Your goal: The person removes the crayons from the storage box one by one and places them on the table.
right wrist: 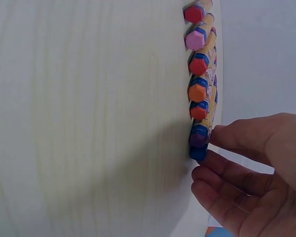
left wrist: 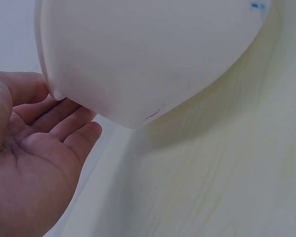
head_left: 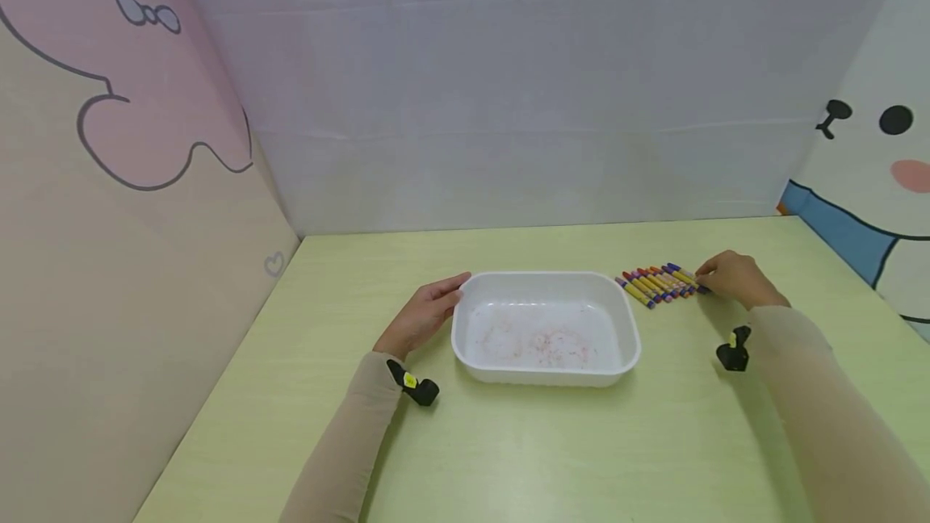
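A white plastic tray (head_left: 545,374) sits on the table in the head view, with reddish marks on its bottom. At its left end my left hand (head_left: 425,315) grips the rim; the left wrist view shows the thumb at the edge and the fingers behind the outer wall. A slanted row of crayons (head_left: 657,286) in yellow wrappers lies to the right of the tray. My right hand (head_left: 737,279) is at the row's right end. In the right wrist view, its thumb and forefinger pinch the outermost crayon (right wrist: 198,153), which has a blue end, beside a purple-ended one (right wrist: 199,137).
The pale green table (head_left: 508,458) meets a white sheet-like wall (head_left: 508,119) at its back edge. A panel with a pink cartoon figure (head_left: 160,103) stands on the left, and another with a cartoon face (head_left: 872,152) on the right.
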Action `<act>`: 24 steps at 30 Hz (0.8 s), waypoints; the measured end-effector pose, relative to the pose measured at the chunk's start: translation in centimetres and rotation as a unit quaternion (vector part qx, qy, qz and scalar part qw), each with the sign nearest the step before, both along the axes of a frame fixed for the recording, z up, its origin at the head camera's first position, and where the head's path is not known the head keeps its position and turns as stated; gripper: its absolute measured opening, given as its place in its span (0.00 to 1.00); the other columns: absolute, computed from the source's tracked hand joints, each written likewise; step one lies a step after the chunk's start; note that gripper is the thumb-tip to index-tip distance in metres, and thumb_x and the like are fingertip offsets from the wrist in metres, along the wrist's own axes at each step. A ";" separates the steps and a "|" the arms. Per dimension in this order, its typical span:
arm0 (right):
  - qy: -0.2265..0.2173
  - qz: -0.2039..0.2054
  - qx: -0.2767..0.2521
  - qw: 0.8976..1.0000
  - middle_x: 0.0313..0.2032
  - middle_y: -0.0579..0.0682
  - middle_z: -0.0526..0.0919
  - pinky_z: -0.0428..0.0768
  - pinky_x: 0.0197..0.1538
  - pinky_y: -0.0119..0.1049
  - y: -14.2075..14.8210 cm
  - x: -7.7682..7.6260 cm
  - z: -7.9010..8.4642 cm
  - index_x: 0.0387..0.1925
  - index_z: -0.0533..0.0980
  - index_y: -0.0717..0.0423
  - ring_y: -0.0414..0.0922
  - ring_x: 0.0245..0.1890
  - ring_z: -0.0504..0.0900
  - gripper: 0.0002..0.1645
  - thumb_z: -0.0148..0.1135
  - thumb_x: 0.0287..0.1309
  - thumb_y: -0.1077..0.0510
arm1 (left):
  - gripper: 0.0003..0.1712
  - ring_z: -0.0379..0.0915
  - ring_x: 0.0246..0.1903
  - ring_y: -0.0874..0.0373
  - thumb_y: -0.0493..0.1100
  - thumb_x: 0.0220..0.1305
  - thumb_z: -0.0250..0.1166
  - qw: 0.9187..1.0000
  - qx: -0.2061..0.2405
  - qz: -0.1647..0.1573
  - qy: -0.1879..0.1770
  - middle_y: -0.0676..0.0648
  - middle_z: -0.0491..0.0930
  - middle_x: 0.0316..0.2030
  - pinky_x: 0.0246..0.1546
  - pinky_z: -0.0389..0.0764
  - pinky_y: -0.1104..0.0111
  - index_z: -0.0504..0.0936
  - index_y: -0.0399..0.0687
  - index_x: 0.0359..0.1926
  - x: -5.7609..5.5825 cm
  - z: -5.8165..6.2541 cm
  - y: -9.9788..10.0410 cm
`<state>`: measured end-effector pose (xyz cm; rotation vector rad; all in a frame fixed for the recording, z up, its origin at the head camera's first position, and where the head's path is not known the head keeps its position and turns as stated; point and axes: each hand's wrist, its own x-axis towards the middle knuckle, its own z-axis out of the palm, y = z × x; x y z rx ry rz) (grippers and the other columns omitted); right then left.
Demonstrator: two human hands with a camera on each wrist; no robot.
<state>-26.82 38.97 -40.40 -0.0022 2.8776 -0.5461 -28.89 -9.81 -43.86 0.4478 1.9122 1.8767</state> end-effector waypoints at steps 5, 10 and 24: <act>0.000 -0.003 -0.007 1.000 0.51 0.77 0.75 0.77 0.49 0.62 -0.2 0.1 0.2 0.50 0.73 0.78 0.71 0.48 0.75 0.24 0.50 0.65 0.59 | 0.26 0.58 0.70 0.49 0.37 0.75 0.48 0.999 -0.033 -0.004 0.018 0.41 0.61 0.70 0.70 0.62 0.58 0.60 0.40 0.71 -0.1 0.1 -0.3; 0.027 0.002 -0.012 1.000 0.49 0.76 0.76 0.79 0.44 0.58 -0.4 0.0 0.3 0.51 0.73 0.79 0.69 0.46 0.77 0.24 0.49 0.65 0.60 | 0.26 0.61 0.68 0.52 0.41 0.74 0.49 0.996 -0.076 -0.008 0.053 0.44 0.65 0.69 0.69 0.64 0.59 0.64 0.44 0.70 -0.5 0.0 -0.6; 0.021 0.066 -0.019 0.997 0.50 0.74 0.77 0.79 0.45 0.58 -3.6 0.4 3.6 0.52 0.75 0.74 0.69 0.48 0.77 0.24 0.50 0.67 0.56 | 0.26 0.52 0.72 0.49 0.45 0.74 0.47 0.971 -0.216 0.025 0.104 0.47 0.62 0.71 0.73 0.55 0.51 0.63 0.47 0.71 -0.8 1.6 -0.3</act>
